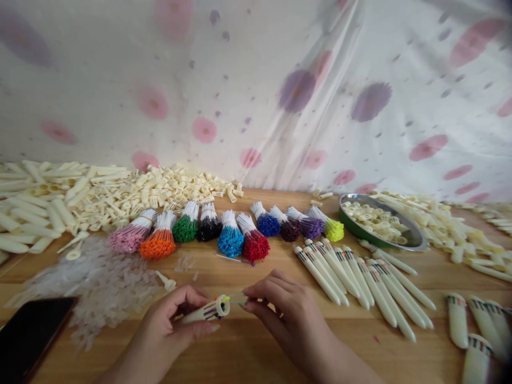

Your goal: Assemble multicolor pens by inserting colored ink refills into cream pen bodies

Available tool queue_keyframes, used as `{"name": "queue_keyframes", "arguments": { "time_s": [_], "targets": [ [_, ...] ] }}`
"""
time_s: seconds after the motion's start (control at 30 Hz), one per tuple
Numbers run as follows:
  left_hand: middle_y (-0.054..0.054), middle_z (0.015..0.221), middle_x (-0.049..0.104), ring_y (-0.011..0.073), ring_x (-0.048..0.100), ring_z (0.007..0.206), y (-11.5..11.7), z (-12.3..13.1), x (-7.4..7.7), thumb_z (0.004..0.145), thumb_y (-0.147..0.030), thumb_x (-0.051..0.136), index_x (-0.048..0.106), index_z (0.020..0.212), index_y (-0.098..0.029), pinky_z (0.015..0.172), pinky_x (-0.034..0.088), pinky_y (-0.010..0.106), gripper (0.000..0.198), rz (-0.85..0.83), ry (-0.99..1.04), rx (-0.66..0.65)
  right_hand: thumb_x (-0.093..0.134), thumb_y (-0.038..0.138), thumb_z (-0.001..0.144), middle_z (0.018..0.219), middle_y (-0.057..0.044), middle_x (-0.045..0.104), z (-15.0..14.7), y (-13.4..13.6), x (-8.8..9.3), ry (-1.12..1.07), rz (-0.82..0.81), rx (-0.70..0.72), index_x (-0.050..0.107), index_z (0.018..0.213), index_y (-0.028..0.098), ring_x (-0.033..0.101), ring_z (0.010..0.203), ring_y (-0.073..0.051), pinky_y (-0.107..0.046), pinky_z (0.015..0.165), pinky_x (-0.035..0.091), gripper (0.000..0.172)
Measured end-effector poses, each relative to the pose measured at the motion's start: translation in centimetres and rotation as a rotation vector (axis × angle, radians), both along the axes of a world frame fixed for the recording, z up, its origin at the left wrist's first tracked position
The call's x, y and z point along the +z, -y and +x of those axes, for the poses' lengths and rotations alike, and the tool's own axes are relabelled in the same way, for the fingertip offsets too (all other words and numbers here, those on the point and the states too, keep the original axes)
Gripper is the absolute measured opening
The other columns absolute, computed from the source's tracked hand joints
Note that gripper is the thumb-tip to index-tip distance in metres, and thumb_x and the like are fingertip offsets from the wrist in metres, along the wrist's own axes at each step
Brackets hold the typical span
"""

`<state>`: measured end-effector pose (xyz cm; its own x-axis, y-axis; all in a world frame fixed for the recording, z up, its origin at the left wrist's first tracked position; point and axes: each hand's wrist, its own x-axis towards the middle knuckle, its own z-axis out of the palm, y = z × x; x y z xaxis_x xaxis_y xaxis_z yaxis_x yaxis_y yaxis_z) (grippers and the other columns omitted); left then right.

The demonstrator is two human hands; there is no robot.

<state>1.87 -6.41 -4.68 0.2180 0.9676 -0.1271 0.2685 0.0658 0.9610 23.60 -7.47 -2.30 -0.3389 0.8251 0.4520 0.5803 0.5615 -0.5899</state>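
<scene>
Near the front middle, my left hand is closed around a cream pen barrel, whose open end faces right. Coloured pieces show at that opening, a yellow one sticking out. Just to the right, my right hand pinches thin, pale refill-like sticks that reach the barrel's opening; how many is too blurred to tell. Beyond both hands, bundles of refills stand in a row, among them orange, light blue, red and yellow.
Assembled pens lie right of my hands, more at far right. A metal-rimmed tray holds cream parts. At left are clear plastic pieces, a dark phone and heaped cream parts. A patterned sheet hangs behind.
</scene>
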Motion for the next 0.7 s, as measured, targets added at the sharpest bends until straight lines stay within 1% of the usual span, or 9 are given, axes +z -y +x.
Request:
{"name": "queue_keyframes", "arguments": {
  "time_s": [0.27,0.4,0.53,0.7],
  "targets": [
    [-0.002,0.072,0.069,0.0196,0.064,0.075,-0.1,0.2,0.0,0.061,-0.027,0.073,0.063,0.066,-0.023,0.069,0.049,0.027,0.011,-0.032,0.034,0.005,0.055,0.021,0.088,0.066,-0.001,0.064,-0.1,-0.2,-0.1,-0.01,-0.026,0.011,0.063,0.078,0.016,0.055,0.061,-0.013,-0.022,0.056,0.041,0.013],
    [-0.003,0.071,0.069,0.0188,0.063,0.074,-0.1,0.3,0.1,0.061,-0.026,0.073,0.064,0.065,-0.024,0.068,0.049,0.025,0.01,-0.027,0.055,0.006,0.055,0.019,0.088,0.068,-0.001,0.065,0.0,-0.1,-0.1,0.008,-0.002,0.026,0.063,0.082,0.017,0.056,0.063,-0.013,-0.022,0.057,0.041,0.01],
    [-0.002,0.071,0.069,0.0185,0.063,0.074,0.0,0.0,0.1,0.062,-0.023,0.072,0.066,0.067,-0.024,0.068,0.049,0.025,0.008,-0.055,0.08,-0.028,0.054,0.019,0.089,0.074,-0.003,0.067,0.2,-0.1,0.5,0.076,0.088,0.076,0.062,0.087,0.015,0.056,0.068,-0.014,-0.023,0.06,0.043,0.009],
    [-0.001,0.075,0.07,0.0181,0.063,0.074,0.0,-0.6,-0.5,0.065,-0.026,0.072,0.07,0.075,-0.024,0.067,0.049,0.024,0.01,-0.121,0.162,-0.133,0.047,0.012,0.09,0.076,-0.004,0.066,0.9,0.1,1.2,0.252,0.259,0.129,0.062,0.093,0.015,0.054,0.07,-0.016,-0.026,0.062,0.043,0.016]
  ]
}}
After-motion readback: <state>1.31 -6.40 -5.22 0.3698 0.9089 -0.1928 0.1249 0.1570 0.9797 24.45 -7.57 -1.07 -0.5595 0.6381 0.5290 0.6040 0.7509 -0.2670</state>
